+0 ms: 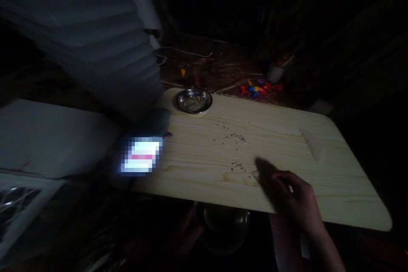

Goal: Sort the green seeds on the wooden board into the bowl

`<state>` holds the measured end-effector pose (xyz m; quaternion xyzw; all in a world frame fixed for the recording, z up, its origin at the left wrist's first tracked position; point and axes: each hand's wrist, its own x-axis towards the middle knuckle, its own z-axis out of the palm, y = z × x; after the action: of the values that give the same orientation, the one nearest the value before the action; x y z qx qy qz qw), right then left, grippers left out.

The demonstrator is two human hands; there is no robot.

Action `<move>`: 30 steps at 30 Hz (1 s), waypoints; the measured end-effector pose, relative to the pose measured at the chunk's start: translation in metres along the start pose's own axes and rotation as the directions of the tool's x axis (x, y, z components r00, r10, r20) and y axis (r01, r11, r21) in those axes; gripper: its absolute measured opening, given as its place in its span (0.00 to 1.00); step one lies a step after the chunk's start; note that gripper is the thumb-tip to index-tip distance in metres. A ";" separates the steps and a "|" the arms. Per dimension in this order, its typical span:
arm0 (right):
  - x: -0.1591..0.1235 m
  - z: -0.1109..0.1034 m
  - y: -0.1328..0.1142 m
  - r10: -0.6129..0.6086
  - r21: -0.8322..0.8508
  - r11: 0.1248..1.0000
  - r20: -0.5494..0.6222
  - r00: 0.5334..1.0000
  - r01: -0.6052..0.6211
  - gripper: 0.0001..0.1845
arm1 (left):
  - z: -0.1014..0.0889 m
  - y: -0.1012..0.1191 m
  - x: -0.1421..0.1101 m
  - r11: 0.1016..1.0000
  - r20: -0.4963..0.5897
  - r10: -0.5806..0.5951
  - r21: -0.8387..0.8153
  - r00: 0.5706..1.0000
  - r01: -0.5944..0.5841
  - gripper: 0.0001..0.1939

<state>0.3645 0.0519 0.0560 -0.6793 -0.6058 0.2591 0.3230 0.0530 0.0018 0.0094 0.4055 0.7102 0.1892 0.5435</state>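
Observation:
My right hand (301, 202) is above the table's near edge with its fingers curled into a pinch. A small pale spot shows by the fingertips, too dim to name. Left of it, small dark grains (237, 165) lie scattered on the light wooden table (197, 165), with another patch of grains (236, 137) farther back. Below the near edge, my left hand (191, 229) grips the left side of a shiny round bowl (225, 238); its contents are too dark to make out. A steel dish (194, 101) holding pale grains stands at the table's far left corner.
At the table's left edge, a lit screen (140, 156) is blurred out. A pale half-round patch of grains (312, 145) lies at the right. Beyond the table are colourful small items (259, 89) and a pail (276, 72). A corrugated sheet (105, 42) rises at the left.

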 end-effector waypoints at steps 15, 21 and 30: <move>-0.002 -0.006 0.010 0.037 -0.006 0.999 -0.143 0.989 -0.039 0.13 | 0.000 0.010 0.000 0.999 0.119 0.009 0.040 0.993 -0.014 0.39; -0.010 -0.007 0.012 0.011 0.020 1.000 -0.018 1.000 -0.011 0.11 | 0.007 0.007 0.005 1.000 0.133 -0.012 -0.016 0.991 0.015 0.35; -0.006 -0.005 0.001 0.031 0.034 0.999 -0.067 0.997 -0.029 0.12 | 0.010 0.002 0.006 0.999 0.064 -0.011 -0.052 0.998 0.014 0.29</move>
<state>0.3679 0.0456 0.0583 -0.6912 -0.5800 0.2509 0.3505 0.0623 0.0059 0.0037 0.3925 0.6900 0.1912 0.5773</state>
